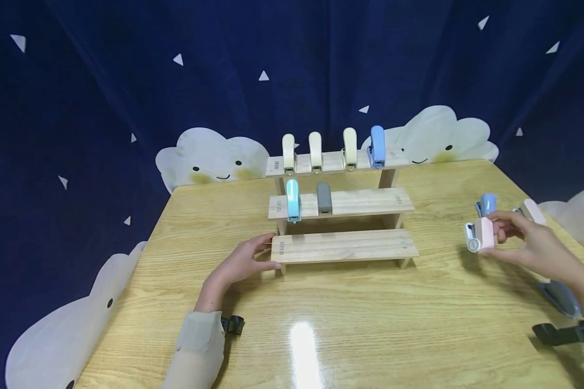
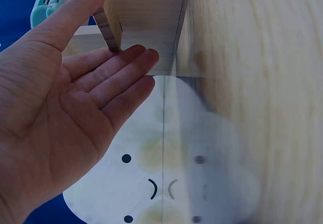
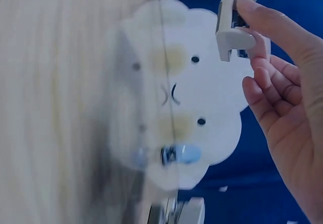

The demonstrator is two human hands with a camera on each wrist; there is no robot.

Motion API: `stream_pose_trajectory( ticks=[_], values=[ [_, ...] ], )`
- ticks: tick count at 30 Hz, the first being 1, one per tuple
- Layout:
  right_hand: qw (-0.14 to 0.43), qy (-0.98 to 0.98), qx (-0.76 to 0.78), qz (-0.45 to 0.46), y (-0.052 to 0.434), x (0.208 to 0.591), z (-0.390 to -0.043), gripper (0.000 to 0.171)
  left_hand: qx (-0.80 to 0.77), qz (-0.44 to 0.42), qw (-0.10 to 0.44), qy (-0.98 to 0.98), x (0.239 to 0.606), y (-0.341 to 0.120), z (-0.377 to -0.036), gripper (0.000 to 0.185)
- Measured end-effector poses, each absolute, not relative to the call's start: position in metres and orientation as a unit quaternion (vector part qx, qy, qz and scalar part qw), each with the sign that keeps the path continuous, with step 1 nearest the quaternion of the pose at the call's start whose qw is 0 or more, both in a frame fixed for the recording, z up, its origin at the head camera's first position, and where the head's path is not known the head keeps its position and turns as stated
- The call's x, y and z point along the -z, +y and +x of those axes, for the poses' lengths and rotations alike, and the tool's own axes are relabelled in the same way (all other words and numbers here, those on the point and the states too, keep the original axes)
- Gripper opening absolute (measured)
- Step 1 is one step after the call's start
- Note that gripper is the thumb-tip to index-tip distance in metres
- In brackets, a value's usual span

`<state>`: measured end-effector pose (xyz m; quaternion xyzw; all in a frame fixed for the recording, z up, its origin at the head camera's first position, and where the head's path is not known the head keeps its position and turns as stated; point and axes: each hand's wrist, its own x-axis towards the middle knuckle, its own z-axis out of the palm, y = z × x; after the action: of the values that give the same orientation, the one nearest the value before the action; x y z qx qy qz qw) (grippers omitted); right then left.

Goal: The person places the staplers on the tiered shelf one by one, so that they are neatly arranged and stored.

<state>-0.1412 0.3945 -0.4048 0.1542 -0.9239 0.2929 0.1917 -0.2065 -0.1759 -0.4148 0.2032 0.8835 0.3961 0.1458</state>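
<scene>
Pink stapler, pinched in right hand grip at 3 o'clock above surface; left hand, fingers straight, steadies wooden rack; risk: shallow pinch likely lets it slip.

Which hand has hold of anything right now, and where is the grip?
The right hand pinches a pink stapler at its rear end. The left hand holds nothing; its straight fingers touch the wooden rack's left end.
</scene>
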Motion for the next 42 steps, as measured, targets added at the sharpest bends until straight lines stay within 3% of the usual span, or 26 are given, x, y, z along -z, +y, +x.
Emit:
stream_pose_trajectory(
  ticks=[10,22,42],
  values=[
    [0.237,-0.883,-0.350,0.202,0.345,0.381,-0.162,0.074,-0.398,0.214,0.142,0.881,0.417,-0.176,-0.209,0.086],
    [0.251,-0.867,-0.337,0.267,0.286,0.358,-0.194,0.076,-0.397,0.214,0.138,0.882,0.417,-0.176,-0.209,0.085],
    [0.162,-0.898,-0.296,0.284,0.207,0.343,-0.234,0.063,-0.391,0.210,0.132,0.886,0.419,-0.176,-0.209,0.083]
  ],
)
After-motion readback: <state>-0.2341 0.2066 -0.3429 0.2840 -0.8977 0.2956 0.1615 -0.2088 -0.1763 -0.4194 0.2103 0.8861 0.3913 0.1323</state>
